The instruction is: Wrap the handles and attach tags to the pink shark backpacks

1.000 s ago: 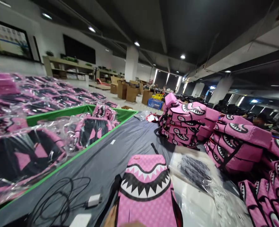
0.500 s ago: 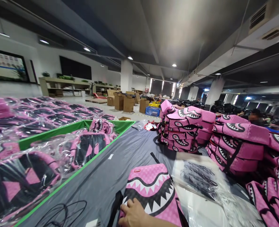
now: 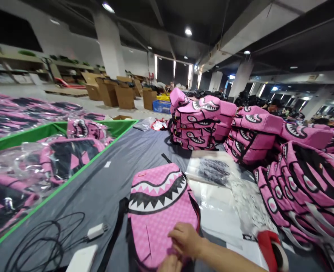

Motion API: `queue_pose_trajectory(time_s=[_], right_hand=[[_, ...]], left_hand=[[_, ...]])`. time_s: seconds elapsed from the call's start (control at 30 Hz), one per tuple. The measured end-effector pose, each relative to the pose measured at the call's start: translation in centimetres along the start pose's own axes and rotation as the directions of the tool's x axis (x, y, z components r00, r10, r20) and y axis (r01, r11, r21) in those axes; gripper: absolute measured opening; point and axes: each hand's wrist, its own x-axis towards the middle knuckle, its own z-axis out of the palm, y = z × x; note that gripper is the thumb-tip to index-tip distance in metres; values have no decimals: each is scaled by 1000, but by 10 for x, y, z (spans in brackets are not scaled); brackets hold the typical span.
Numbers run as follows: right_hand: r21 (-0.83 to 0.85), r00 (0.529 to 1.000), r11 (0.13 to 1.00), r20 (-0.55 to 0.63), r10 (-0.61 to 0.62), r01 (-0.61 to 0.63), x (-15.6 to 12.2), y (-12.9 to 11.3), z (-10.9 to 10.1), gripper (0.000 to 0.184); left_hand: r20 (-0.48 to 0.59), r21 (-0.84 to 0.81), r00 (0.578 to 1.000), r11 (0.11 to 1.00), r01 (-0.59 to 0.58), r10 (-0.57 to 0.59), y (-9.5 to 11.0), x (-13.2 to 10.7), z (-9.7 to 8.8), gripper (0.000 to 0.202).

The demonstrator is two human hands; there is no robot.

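A pink backpack (image 3: 159,204) with a shark-mouth print lies flat on the grey table cover (image 3: 113,181), straps underneath. My right hand (image 3: 186,240) reaches in from the lower right, its fingers curled and pinching at the backpack's near end. Only a small part of my left hand (image 3: 169,265) shows at the bottom edge. Its bent fingers press on the same end of the backpack and touch my right hand. What the fingers pinch there is hidden.
Stacks of the same pink backpacks (image 3: 200,124) fill the right side and back. Clear plastic bags (image 3: 214,177) lie right of the backpack, and a red tape dispenser (image 3: 270,245) beside my arm. A black cable (image 3: 42,241), a white charger (image 3: 96,230) and a green-edged bin (image 3: 42,132) of bagged backpacks are on the left.
The camera has tilted down and turned right. My right hand has shifted right along the backpack's near end, and my left hand has come into view at the bottom edge.
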Motion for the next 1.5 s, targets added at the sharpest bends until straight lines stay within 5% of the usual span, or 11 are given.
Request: queue_pose_trajectory(time_s=[0.17, 0.27, 0.43, 0.63, 0.8, 0.9, 1.07, 1.17, 1.3, 1.4, 1.5], right_hand=[[-140, 999, 989, -17, 41, -43, -103, -21, -25, 31], [-253, 987, 960, -134, 86, -118, -97, -30, -7, 13], [-250, 978, 963, -204, 50, -102, -79, -36, 1, 20], [91, 908, 958, -305, 287, -272, -98, -40, -15, 28], [384, 758, 819, -343, 555, -426, -111, 16, -60, 26], [389, 768, 810, -306, 563, -439, -77, 72, -84, 37], [405, 752, 752, -199, 628, -520, 7, 139, -79, 43], [436, 675, 667, -166, 719, -604, 8, 145, -55, 32], [421, 602, 611, -173, 780, -670, -66, 93, -27, 24], [386, 675, 654, -103, 731, -650, -129, 31, -9, 10], [340, 725, 691, -35, 687, -638, -157, -10, 13, 30]], left_hand=[[48, -250, 998, 967, -36, 50, 13, -30, 14, 52], [75, -384, 997, 924, 1, 30, 22, -36, 8, 56], [153, -602, 983, 779, 172, -99, 29, -53, 6, 66], [189, -851, 852, 352, 391, -489, 38, -44, 18, 74], [91, -946, 758, 182, 269, -646, 40, -42, 23, 52], [103, -952, 750, 153, 264, -654, 37, -52, 23, 49], [102, -924, 768, 226, 308, -632, 31, -53, 18, 42], [76, -861, 808, 370, 349, -585, 28, -47, 15, 44], [25, -697, 924, 656, 291, -383, 27, -57, 6, 63], [45, -523, 985, 837, 163, -164, 32, -63, -1, 52], [149, -380, 989, 922, 72, -16, 43, -52, 2, 36]])
